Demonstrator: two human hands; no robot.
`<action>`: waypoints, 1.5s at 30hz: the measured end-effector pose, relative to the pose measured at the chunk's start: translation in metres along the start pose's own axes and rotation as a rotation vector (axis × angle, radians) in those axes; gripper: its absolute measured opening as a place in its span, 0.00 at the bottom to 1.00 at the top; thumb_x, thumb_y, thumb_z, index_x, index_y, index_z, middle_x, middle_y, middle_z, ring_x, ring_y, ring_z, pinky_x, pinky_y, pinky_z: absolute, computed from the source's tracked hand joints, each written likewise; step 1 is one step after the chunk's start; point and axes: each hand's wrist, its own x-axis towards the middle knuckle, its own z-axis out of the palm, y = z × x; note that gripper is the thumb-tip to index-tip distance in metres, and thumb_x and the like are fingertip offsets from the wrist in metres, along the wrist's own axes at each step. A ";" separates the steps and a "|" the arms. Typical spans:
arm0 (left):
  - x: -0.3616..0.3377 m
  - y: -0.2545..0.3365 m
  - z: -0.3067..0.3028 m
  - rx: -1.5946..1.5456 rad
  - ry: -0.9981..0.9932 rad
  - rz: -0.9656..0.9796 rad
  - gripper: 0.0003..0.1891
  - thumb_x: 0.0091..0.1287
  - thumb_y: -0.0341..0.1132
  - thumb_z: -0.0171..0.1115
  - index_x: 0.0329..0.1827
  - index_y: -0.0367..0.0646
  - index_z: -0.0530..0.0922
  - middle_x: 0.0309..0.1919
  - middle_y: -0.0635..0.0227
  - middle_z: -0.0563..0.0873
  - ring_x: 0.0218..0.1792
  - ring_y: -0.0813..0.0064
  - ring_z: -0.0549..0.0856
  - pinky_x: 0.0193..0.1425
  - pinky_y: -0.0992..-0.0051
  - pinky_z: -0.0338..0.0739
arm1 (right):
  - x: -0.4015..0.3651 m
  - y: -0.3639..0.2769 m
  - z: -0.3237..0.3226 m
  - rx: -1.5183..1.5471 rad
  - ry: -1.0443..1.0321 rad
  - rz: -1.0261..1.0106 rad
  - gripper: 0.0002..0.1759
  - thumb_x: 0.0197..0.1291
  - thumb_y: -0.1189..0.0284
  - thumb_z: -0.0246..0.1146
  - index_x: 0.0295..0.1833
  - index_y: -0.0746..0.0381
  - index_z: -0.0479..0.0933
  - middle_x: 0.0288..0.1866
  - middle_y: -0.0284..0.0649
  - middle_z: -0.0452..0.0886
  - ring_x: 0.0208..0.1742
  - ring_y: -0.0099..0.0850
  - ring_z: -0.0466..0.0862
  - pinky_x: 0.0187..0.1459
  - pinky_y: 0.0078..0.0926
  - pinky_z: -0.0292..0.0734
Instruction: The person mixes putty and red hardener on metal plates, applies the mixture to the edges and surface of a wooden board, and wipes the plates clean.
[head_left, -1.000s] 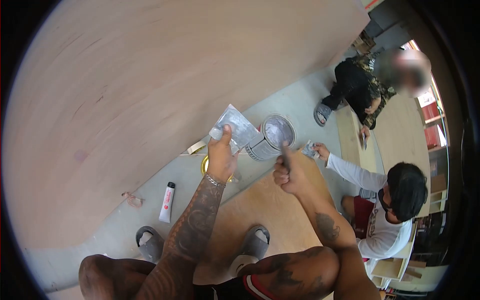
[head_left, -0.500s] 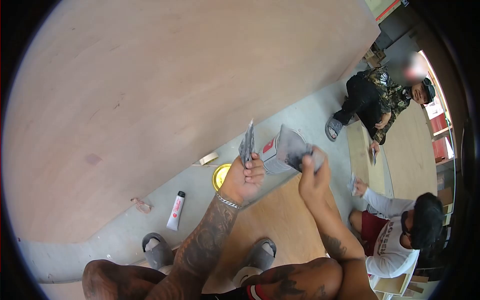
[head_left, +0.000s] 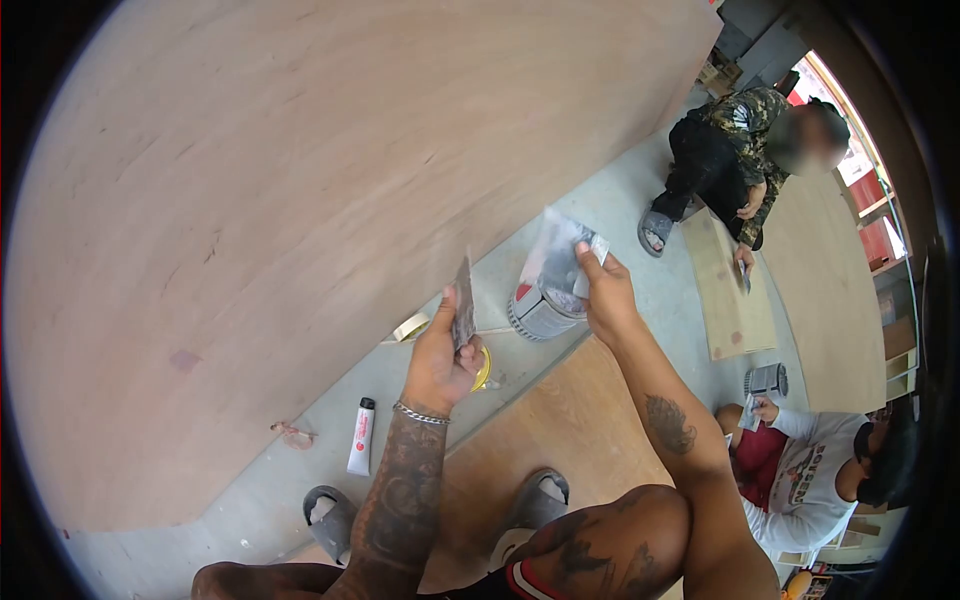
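My left hand (head_left: pixel 437 365) is closed around a flat, grey-smeared putty spreader (head_left: pixel 464 308), which stands nearly edge-on to me near the wooden panel. My right hand (head_left: pixel 608 296) pinches a second, wider putty spreader (head_left: pixel 556 252) between thumb and fingers. This blade, smeared with grey, is tilted above the open side of a metal can (head_left: pixel 541 318) on the floor and hides part of its top. Partly behind my left hand lies a yellow lid (head_left: pixel 484 369). A white tube with a black cap (head_left: pixel 361 440) rests on the floor, left of my forearm.
A large wooden panel (head_left: pixel 300 200) fills the upper left. A tape roll (head_left: pixel 411 326) lies by its edge. Plywood (head_left: pixel 540 420) is under my arms. At right, two people work with small blades beside boards (head_left: pixel 728 290) and another can (head_left: pixel 766 380).
My left hand has moved left and slightly down with its spreader. My right hand has shifted up and left, and its blade has turned over the can. The view has tilted somewhat.
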 end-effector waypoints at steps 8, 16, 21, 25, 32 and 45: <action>0.018 -0.016 -0.011 0.011 -0.002 0.213 0.17 0.71 0.48 0.61 0.54 0.46 0.78 0.42 0.73 0.85 0.42 0.79 0.84 0.45 0.77 0.81 | -0.038 -0.038 -0.002 0.336 -0.192 0.251 0.19 0.70 0.60 0.59 0.57 0.63 0.73 0.50 0.38 0.82 0.46 0.31 0.85 0.49 0.29 0.83; -0.003 -0.021 0.033 0.269 -0.109 0.140 0.21 0.72 0.43 0.61 0.62 0.40 0.71 0.54 0.67 0.81 0.52 0.70 0.82 0.56 0.62 0.78 | -0.025 -0.015 -0.049 -0.049 -0.544 0.210 0.18 0.64 0.63 0.67 0.54 0.61 0.77 0.42 0.34 0.84 0.40 0.23 0.82 0.36 0.21 0.78; -0.009 0.007 0.044 0.540 -0.111 0.553 0.15 0.73 0.36 0.59 0.57 0.37 0.76 0.46 0.67 0.84 0.47 0.75 0.81 0.52 0.70 0.77 | -0.017 0.012 -0.064 -0.074 0.237 0.200 0.16 0.66 0.67 0.65 0.54 0.65 0.77 0.42 0.34 0.83 0.39 0.24 0.82 0.40 0.24 0.76; 0.010 0.013 0.023 0.619 0.122 0.684 0.13 0.73 0.35 0.57 0.53 0.36 0.79 0.40 0.69 0.85 0.42 0.78 0.80 0.48 0.75 0.75 | -0.036 -0.034 -0.040 -0.517 0.184 -0.310 0.09 0.67 0.71 0.62 0.49 0.62 0.81 0.47 0.40 0.84 0.41 0.28 0.83 0.41 0.27 0.77; 0.009 0.025 0.019 0.848 0.213 0.710 0.14 0.73 0.36 0.56 0.50 0.33 0.81 0.38 0.68 0.85 0.38 0.78 0.80 0.46 0.75 0.74 | -0.082 -0.039 0.006 -1.124 -0.447 -1.454 0.11 0.59 0.75 0.63 0.47 0.59 0.84 0.46 0.43 0.84 0.41 0.38 0.84 0.40 0.30 0.79; 0.017 0.035 -0.044 0.441 0.186 0.581 0.18 0.71 0.42 0.60 0.59 0.41 0.77 0.56 0.64 0.82 0.57 0.71 0.81 0.58 0.68 0.77 | -0.028 0.033 -0.051 -1.051 -0.274 -0.473 0.19 0.55 0.62 0.69 0.40 0.69 0.79 0.28 0.56 0.81 0.32 0.53 0.83 0.36 0.45 0.78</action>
